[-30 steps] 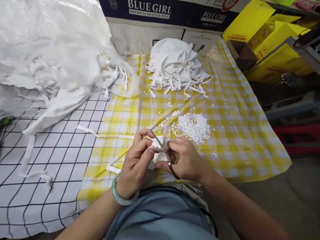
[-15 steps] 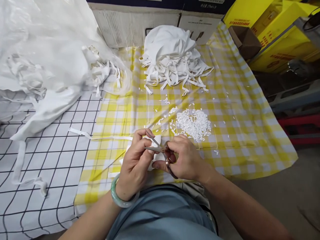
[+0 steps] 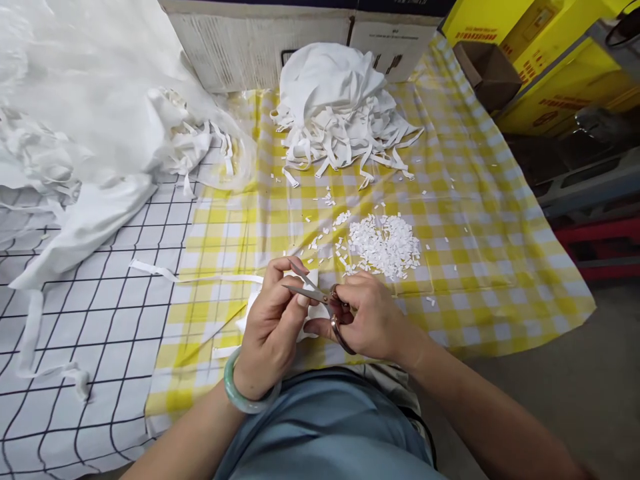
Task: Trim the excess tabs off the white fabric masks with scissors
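Observation:
In my right hand (image 3: 367, 317) is a pair of scissors (image 3: 324, 297), the fingers through its loops and the blades apart, pointing left. The blades reach up to the fingertips of my left hand (image 3: 273, 327), which is closed on a white fabric piece with straps (image 3: 311, 313). Most of that piece is hidden under both hands. One of its narrow straps (image 3: 217, 278) stretches left across the cloth, and a second strap end (image 3: 225, 351) shows beside my left wrist. Just beyond my hands lies a pile of small white clippings (image 3: 385, 245).
A heap of white strapped fabric pieces (image 3: 340, 113) sits at the back before a carton (image 3: 260, 50). More white pieces spill from a clear plastic bag (image 3: 100, 87) at left. Yellow boxes (image 3: 560, 80) stand at right, past the edge of the checked tablecloth (image 3: 500, 267).
The view has shifted slightly, so the background sits a little further left and up. The scissor blades have tilted slightly at my left fingertips. Both hands keep their hold.

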`<act>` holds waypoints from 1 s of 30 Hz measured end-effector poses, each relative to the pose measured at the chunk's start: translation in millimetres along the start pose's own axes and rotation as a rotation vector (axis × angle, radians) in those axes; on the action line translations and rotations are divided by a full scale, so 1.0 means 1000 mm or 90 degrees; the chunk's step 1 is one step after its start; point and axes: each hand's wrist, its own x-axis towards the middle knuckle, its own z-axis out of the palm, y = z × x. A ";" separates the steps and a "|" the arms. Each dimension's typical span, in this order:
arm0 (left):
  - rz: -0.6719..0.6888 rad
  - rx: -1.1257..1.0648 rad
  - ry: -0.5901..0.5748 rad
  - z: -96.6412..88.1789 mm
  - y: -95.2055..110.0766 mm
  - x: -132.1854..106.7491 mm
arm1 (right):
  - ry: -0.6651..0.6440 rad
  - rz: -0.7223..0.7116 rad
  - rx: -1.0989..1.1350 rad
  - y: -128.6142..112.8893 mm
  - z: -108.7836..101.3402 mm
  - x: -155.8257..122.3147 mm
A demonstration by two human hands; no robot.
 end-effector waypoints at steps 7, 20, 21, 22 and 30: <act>0.001 0.050 -0.074 0.020 -0.001 0.018 | 0.014 0.098 -0.070 0.018 -0.009 -0.016; -0.121 -0.005 -0.068 0.008 -0.005 0.015 | 0.059 0.164 0.026 0.035 -0.026 -0.019; -0.122 0.001 -0.059 -0.002 -0.001 0.012 | 0.055 0.123 0.023 0.031 -0.021 -0.018; -0.115 0.023 -0.049 -0.014 0.003 0.008 | 0.051 0.081 0.024 0.027 -0.015 -0.018; -0.019 0.454 -0.096 -0.099 -0.005 -0.056 | -0.056 -0.083 0.104 -0.017 0.066 -0.001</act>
